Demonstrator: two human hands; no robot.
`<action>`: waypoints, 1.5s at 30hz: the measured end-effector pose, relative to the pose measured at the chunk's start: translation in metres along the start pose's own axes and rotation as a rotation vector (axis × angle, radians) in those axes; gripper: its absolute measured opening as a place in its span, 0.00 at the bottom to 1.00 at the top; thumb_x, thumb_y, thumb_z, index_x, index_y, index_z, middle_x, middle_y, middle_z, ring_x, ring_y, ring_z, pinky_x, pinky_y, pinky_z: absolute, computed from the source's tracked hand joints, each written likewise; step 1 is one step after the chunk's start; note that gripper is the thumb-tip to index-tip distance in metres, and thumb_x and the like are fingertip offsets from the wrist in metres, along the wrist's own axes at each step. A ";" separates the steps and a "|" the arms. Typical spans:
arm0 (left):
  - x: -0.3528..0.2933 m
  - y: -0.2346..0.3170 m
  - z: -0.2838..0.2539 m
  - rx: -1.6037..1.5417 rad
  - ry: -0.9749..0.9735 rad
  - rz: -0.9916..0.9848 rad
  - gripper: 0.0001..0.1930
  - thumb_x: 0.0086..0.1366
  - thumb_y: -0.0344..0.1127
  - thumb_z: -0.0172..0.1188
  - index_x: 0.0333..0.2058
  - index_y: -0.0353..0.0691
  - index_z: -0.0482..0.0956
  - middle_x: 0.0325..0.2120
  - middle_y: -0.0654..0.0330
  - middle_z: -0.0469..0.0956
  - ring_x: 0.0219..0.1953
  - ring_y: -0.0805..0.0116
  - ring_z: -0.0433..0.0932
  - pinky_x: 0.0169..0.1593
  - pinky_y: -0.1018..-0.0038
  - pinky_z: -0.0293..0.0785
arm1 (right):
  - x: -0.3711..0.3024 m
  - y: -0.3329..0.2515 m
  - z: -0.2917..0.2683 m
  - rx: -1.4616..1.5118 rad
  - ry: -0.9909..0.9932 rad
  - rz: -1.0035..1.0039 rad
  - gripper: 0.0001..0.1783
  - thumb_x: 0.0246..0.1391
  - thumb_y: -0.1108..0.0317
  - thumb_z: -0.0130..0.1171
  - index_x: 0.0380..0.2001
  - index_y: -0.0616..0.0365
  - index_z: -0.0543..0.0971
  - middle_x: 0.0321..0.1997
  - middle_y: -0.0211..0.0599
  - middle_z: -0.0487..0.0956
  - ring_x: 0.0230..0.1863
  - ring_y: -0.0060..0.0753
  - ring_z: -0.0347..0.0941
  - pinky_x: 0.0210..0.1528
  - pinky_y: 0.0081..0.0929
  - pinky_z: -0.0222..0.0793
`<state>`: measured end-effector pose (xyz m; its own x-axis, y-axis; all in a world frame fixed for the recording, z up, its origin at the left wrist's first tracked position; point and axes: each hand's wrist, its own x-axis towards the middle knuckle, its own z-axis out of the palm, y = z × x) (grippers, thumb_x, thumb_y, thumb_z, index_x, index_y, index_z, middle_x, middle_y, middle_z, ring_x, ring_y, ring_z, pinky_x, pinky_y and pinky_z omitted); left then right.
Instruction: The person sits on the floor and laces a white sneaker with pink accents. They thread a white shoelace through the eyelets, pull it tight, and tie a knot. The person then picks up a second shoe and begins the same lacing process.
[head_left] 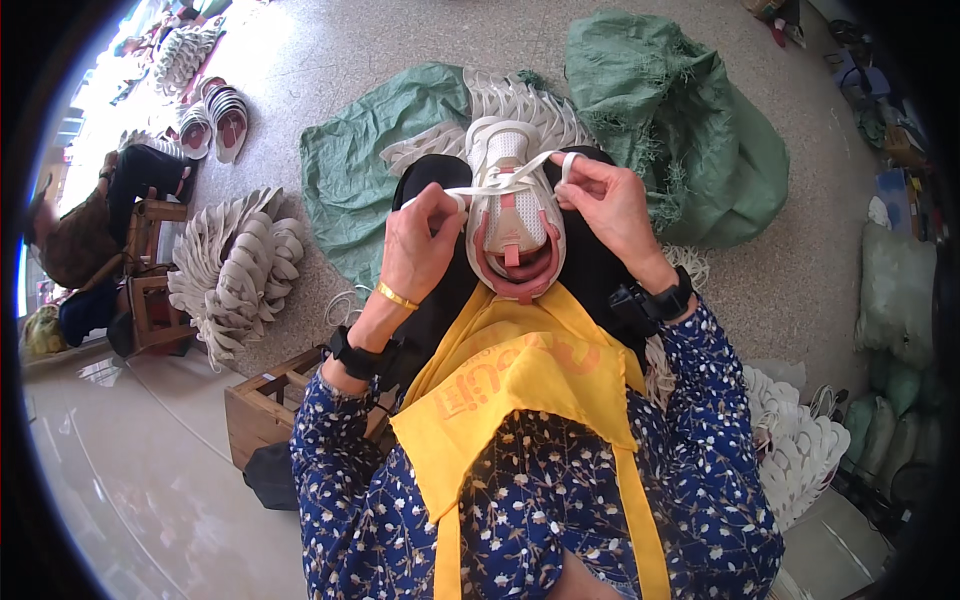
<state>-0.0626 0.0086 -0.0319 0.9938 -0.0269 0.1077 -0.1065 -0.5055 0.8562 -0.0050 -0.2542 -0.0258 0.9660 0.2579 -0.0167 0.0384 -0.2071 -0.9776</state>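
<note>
1 pink-trimmed shoe (pixel 513 212) between dark-clad legs (pixel 592 262). Lace (pixel 500 187) looks threaded, crossed on top — finished bow not seen, so tying apparently remains. Left hand (pixel 418 240), right hand (pixel 612 208): fingertips closed, each pinching 1 strand.

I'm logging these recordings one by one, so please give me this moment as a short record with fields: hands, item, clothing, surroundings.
Left hand: pinching the white lace left of the shoe
Right hand: pinching the lace on the other side, with a loop around a finger
Item: white-and-pink shoe, toe pointing away, between the person's dark-clad knees
Clothing: yellow apron, dark blue floral top
Beyond: green sacking on the floor
Left side: pale shoe parts in a pile, wooden box-like frame
</note>
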 end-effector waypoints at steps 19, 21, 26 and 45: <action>0.012 -0.022 0.009 -0.489 -0.030 -0.152 0.03 0.68 0.20 0.59 0.35 0.31 0.74 0.44 0.52 0.85 0.41 0.76 0.81 0.49 0.76 0.80 | 0.001 -0.023 0.022 -0.481 0.008 -0.256 0.10 0.54 0.79 0.65 0.40 0.63 0.81 0.32 0.41 0.84 0.31 0.32 0.84 0.35 0.25 0.78; 0.014 -0.020 0.012 -0.561 -0.019 -0.168 0.03 0.70 0.21 0.58 0.35 0.32 0.73 0.45 0.51 0.84 0.42 0.76 0.80 0.49 0.77 0.80 | -0.002 -0.021 0.026 -0.460 0.036 -0.271 0.09 0.54 0.79 0.65 0.39 0.63 0.81 0.32 0.41 0.84 0.30 0.32 0.84 0.34 0.26 0.78; 0.018 -0.017 0.020 -0.741 0.026 -0.166 0.04 0.69 0.21 0.60 0.35 0.32 0.74 0.44 0.50 0.84 0.42 0.74 0.81 0.49 0.77 0.80 | -0.006 -0.011 0.024 -0.303 0.086 -0.229 0.08 0.53 0.79 0.66 0.37 0.63 0.80 0.31 0.40 0.83 0.30 0.32 0.84 0.34 0.26 0.77; 0.019 0.004 0.030 0.142 0.218 0.399 0.09 0.61 0.23 0.67 0.31 0.34 0.73 0.25 0.62 0.78 0.29 0.83 0.76 0.34 0.78 0.74 | -0.007 -0.005 0.025 -0.250 0.094 -0.209 0.08 0.53 0.77 0.68 0.36 0.62 0.80 0.31 0.37 0.83 0.30 0.29 0.83 0.33 0.25 0.77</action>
<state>-0.0433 -0.0193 -0.0416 0.8448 -0.0696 0.5306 -0.4583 -0.6060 0.6501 -0.0180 -0.2312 -0.0256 0.9496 0.2335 0.2093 0.2882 -0.3868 -0.8760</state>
